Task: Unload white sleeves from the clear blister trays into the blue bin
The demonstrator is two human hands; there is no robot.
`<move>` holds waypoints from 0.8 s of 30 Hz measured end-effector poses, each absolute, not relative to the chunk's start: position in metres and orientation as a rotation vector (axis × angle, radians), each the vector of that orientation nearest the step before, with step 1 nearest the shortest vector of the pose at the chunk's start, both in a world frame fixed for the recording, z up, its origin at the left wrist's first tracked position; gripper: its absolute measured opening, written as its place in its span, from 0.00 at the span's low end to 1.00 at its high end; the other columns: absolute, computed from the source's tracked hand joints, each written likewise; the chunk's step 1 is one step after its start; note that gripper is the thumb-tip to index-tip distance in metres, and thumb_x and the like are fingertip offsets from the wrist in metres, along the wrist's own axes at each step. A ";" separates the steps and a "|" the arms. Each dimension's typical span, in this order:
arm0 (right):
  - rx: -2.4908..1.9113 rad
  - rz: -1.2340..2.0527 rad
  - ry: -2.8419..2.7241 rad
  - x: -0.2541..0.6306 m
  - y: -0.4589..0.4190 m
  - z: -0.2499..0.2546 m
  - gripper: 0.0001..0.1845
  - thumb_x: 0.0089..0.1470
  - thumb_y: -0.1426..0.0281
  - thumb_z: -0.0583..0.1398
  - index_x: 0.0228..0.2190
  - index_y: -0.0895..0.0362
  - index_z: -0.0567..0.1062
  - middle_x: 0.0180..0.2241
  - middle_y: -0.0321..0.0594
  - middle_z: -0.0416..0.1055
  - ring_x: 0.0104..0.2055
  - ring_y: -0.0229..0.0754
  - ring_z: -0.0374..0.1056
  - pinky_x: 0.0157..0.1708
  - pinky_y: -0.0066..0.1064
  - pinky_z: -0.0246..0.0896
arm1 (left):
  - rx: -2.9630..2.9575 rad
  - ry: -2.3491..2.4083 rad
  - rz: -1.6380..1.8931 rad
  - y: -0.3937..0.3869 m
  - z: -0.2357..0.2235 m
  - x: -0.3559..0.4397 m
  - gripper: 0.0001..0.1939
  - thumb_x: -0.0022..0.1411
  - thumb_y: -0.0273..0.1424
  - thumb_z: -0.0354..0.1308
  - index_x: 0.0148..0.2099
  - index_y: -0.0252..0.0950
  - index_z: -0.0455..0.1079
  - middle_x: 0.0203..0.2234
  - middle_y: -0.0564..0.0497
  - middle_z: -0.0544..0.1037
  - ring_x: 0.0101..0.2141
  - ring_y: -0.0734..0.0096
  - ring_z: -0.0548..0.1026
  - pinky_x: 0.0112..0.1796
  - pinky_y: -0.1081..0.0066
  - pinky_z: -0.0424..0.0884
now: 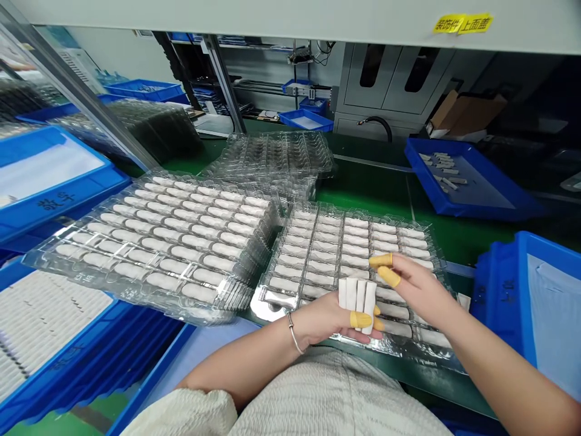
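Note:
My left hand [333, 321] is closed around several white, strip-shaped pieces [358, 297] standing side by side in its grip. Yellow finger cots cover some of its fingertips. Above the right clear plastic tray [295, 303], my right hand [415, 281] has its finger and thumb, both in yellow cots, stretched out and slightly apart. No piece shows between them. The fingertips are close to white pieces lying in the tray's slots. Rows of similar pieces fill most visible slots, while my hands and forearms hide part of the near rows.
A stack of filled clear trays [154, 242] stands at left, with more clear trays [281, 154] behind. Blue bins [503, 290] flank the green bench [358, 184]; another blue bin [512, 203] with loose pieces sits back right. A metal post [91, 91] rises at left.

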State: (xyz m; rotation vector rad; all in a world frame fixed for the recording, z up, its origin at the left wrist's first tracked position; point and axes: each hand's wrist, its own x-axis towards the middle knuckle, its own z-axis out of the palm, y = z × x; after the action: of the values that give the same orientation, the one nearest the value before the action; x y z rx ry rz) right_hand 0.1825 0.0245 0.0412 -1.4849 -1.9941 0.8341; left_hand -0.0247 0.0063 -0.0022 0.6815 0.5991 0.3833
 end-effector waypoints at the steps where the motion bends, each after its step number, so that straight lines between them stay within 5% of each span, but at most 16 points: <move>1: -1.459 0.997 -1.920 0.179 0.018 0.037 0.17 0.62 0.56 0.55 0.44 0.53 0.76 0.42 0.44 0.73 0.44 0.49 0.71 0.43 0.42 0.70 | 0.711 0.619 0.413 0.007 -0.002 -0.024 0.27 0.42 0.39 0.75 0.43 0.33 0.74 0.35 0.46 0.79 0.35 0.65 0.79 0.38 0.67 0.73; 6: -1.289 1.150 -1.847 0.161 -0.004 0.024 0.12 0.54 0.60 0.65 0.37 0.54 0.78 0.40 0.43 0.72 0.45 0.48 0.69 0.46 0.38 0.68 | 1.047 0.725 0.579 0.013 -0.008 -0.023 0.18 0.43 0.34 0.74 0.34 0.34 0.73 0.28 0.55 0.75 0.30 0.74 0.70 0.34 0.73 0.68; 10: -1.211 1.024 -1.938 0.160 -0.010 0.021 0.12 0.55 0.64 0.65 0.43 0.48 0.79 0.46 0.41 0.71 0.50 0.47 0.68 0.51 0.37 0.65 | 1.349 0.775 0.631 0.016 -0.009 -0.029 0.11 0.49 0.32 0.68 0.32 0.33 0.71 0.25 0.56 0.71 0.28 0.76 0.66 0.30 0.75 0.63; 18: -1.140 0.884 -2.060 0.163 -0.015 0.016 0.17 0.58 0.69 0.63 0.48 0.43 0.75 0.50 0.39 0.68 0.54 0.45 0.65 0.53 0.36 0.63 | 1.646 0.688 0.765 0.017 -0.010 -0.035 0.04 0.54 0.26 0.62 0.35 0.35 0.73 0.31 0.52 0.75 0.32 0.70 0.71 0.35 0.73 0.66; 24: -1.375 0.742 -2.035 0.165 -0.021 0.017 0.13 0.58 0.66 0.62 0.46 0.49 0.75 0.37 0.40 0.66 0.42 0.46 0.65 0.40 0.38 0.65 | 1.786 0.827 0.667 0.019 -0.004 -0.038 0.08 0.56 0.28 0.63 0.40 0.36 0.75 0.31 0.51 0.77 0.32 0.68 0.73 0.33 0.72 0.67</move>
State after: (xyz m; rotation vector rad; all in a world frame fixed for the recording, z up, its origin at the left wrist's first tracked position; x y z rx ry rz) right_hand 0.1645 -0.0215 0.0173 -1.3751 -2.0354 0.7420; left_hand -0.0380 0.0193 -0.0043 1.7863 0.8268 0.6669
